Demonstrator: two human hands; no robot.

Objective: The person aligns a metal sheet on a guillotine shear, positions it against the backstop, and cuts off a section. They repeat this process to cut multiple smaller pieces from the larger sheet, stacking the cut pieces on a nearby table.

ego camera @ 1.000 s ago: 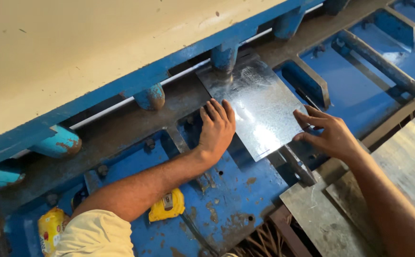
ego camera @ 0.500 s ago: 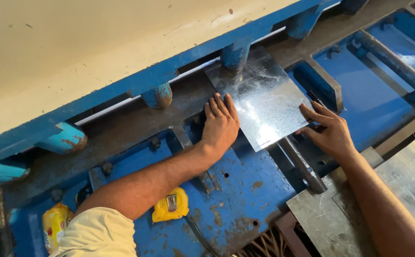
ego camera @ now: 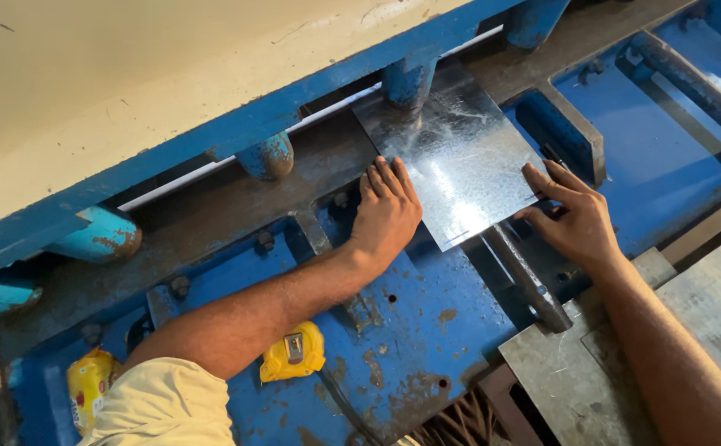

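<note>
1. Sheet metal (ego camera: 460,161), a shiny galvanised rectangle, lies flat on the blue machine bed (ego camera: 426,339) in the upper middle of the frame, its far edge pushed in under a blue hold-down foot (ego camera: 408,81).
2. Left hand (ego camera: 387,216) lies palm down at the sheet's left edge, fingers straight and close together, their tips touching that edge; it grips nothing.
3. Right hand (ego camera: 575,219) rests at the sheet's right edge, fingers spread and nearly flat, the fingertips on or against the edge; it presses rather than clasps.
4. Cream machine housing (ego camera: 129,74) fills the upper left of the frame, with two more blue hold-down feet (ego camera: 265,155) below it.
5. Yellow tape measure (ego camera: 293,353) sits on the bed at lower centre, just beside the left forearm.
6. Yellow packet (ego camera: 88,388) lies at the lower left.
7. Grey metal offcuts (ego camera: 567,380) lie at the lower right, under the right forearm.
</note>
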